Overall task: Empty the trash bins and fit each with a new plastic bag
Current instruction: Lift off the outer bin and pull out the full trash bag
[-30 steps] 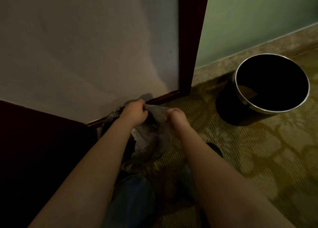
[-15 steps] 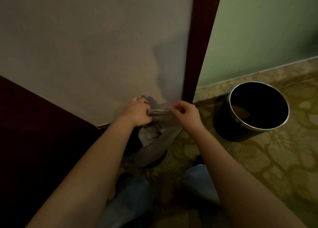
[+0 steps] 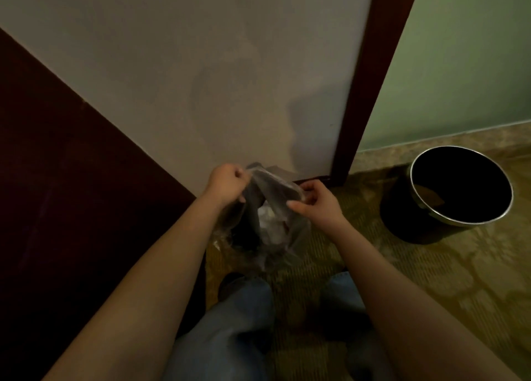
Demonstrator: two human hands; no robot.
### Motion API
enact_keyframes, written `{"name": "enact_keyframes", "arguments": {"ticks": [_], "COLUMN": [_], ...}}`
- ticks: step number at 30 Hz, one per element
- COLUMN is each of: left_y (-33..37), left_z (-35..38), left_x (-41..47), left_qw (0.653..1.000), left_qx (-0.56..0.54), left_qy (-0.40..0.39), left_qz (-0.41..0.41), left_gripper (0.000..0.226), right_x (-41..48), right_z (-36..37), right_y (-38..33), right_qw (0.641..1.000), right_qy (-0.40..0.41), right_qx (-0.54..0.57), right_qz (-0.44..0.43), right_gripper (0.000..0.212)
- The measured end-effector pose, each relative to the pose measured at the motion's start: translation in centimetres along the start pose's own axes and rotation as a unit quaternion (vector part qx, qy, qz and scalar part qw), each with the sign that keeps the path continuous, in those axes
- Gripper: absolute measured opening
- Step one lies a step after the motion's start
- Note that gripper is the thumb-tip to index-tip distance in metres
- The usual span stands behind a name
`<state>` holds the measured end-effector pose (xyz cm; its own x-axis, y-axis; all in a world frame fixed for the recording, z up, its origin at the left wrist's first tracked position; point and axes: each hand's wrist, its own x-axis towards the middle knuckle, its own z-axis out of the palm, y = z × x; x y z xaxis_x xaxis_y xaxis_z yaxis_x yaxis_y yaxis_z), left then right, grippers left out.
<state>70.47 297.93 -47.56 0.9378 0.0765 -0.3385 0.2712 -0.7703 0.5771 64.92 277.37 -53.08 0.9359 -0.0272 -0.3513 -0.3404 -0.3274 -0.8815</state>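
Observation:
A thin grey plastic bag (image 3: 270, 222) with white crumpled rubbish inside hangs in front of me, lifted off the carpet. My left hand (image 3: 227, 183) grips the bag's top edge on the left. My right hand (image 3: 319, 205) pinches the top edge on the right, thumb and fingers curled on the film. A black bin with a shiny metal rim (image 3: 459, 193) stands on the carpet to the right, with no bag in it and a brown scrap at its bottom.
A pale wall panel (image 3: 201, 78) with a dark wood post (image 3: 365, 93) rises just behind the bag. Dark wood furniture (image 3: 57, 208) fills the left. Patterned carpet (image 3: 416, 280) spreads to the right. My jeans-clad legs (image 3: 230, 337) are below the bag.
The bag has come up higher off the floor between my hands. My hands moved apart slightly, and my view tilted up so the bin sits lower right.

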Motion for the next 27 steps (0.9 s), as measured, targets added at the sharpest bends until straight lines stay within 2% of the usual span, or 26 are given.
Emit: {"name": "enact_keyframes", "arguments": {"ticks": [3,5,7,9,11,14,15,17,21,23,26,27], "left_y": [-0.2,-0.8,-1.7,-2.4,-2.9,-2.8,-2.6,-1.8,0.6,2.0,3.3,3.5], "left_z": [0.9,1.5,2.0,2.3,2.3,2.3,2.4,2.7,3.0,3.0,2.7,2.5], "left_x": [-1.0,-1.3,-1.5,-1.8,-2.0,-2.0,-1.9,-1.6,-1.1,-1.4,-2.1,-2.3], "left_qw": [0.985,0.975,0.971,0.972,0.984,0.992,0.992,0.991,0.991,0.99,0.986,0.984], "left_qx": [-0.149,-0.198,-0.215,-0.212,-0.153,-0.09,-0.097,-0.122,-0.119,-0.102,-0.115,-0.128], "left_qy": [0.077,0.091,0.086,0.075,0.07,0.066,0.059,0.038,0.031,0.024,-0.017,-0.039], "left_qz": [-0.036,-0.049,-0.057,-0.066,-0.064,-0.063,-0.058,-0.027,0.053,0.089,0.117,0.118], "left_gripper": [0.031,0.031,0.029,0.024,0.022,0.026,0.026,0.026,0.034,0.03,0.025,0.024], "right_x": [-0.5,-0.8,-0.8,-0.5,0.0,0.2,0.2,0.1,-0.1,-0.3,-0.5,-0.4], "right_z": [0.3,0.5,0.7,1.1,1.6,1.7,1.7,2.1,3.8,4.9,6.2,6.5], "right_y": [1.7,3.0,3.8,3.4,1.9,-1.0,-1.6,-1.9,-1.7,-1.9,-2.2,-2.0], "right_qw": [0.991,0.974,0.961,0.975,0.996,0.995,0.992,0.988,0.99,0.987,0.994,0.996], "right_qy": [-0.05,-0.091,-0.105,-0.073,-0.02,0.063,0.068,0.025,-0.088,-0.125,-0.079,-0.048], "right_qx": [-0.103,-0.186,-0.241,-0.191,-0.056,0.074,0.104,0.15,0.11,0.098,0.069,0.072], "right_qz": [0.062,0.087,0.09,0.083,0.068,0.01,0.002,0.007,-0.002,-0.011,-0.019,-0.014], "right_gripper": [0.051,0.038,0.013,0.012,0.012,0.019,0.016,0.01,0.038,0.037,0.013,0.019]}}
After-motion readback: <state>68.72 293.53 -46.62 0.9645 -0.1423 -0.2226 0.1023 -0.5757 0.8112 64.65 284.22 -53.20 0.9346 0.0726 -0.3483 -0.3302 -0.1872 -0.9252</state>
